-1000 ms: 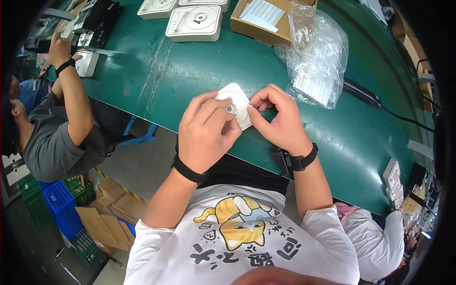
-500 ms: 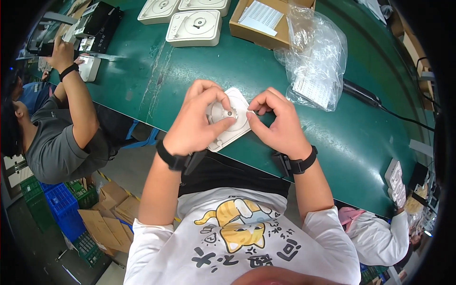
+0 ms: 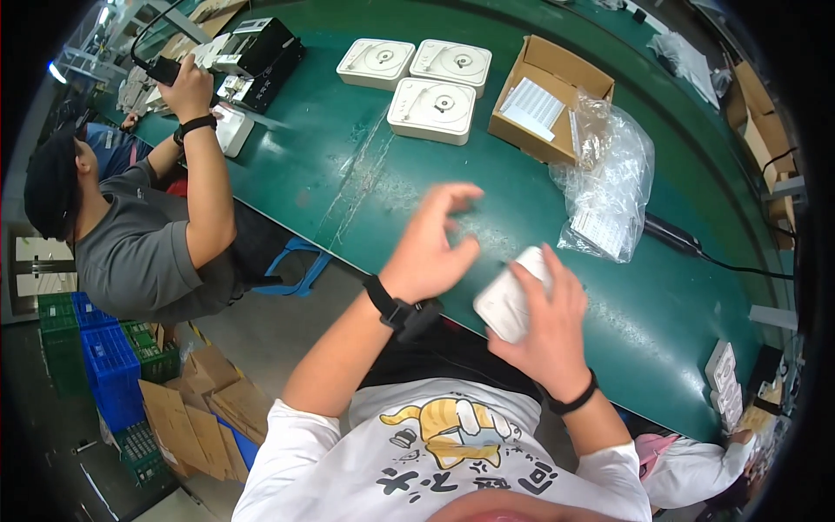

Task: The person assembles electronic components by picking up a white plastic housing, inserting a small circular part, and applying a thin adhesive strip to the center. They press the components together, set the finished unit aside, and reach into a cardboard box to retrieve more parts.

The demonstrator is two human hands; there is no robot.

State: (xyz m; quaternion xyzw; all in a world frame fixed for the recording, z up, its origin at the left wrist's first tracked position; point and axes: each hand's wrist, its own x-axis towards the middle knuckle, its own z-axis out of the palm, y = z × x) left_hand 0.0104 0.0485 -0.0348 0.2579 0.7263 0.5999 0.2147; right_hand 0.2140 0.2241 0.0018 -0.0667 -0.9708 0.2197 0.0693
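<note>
A white turntable-shaped unit (image 3: 503,306) is gripped across its face by my right hand (image 3: 557,335), close to the near edge of the green table (image 3: 348,187). My left hand (image 3: 432,248) is apart from it, just to the left, holding nothing, with fingers spread and slightly smeared by motion. Farther off on the table sit three similar white units: one at left (image 3: 377,63), one at right (image 3: 452,63) and one in front (image 3: 432,110), each with a round disc on top.
An open cardboard box (image 3: 537,146) holds printed white label sheets (image 3: 532,108). Beside it lies a clear plastic bag (image 3: 628,165) and a black corded tool (image 3: 671,235). A co-worker (image 3: 143,248) sits at left near black equipment (image 3: 268,74); another person (image 3: 691,465) is at lower right.
My left hand has let go of the white unit and moved away from it. My right hand now grips the unit, which is tilted and farther right. The view has shifted.
</note>
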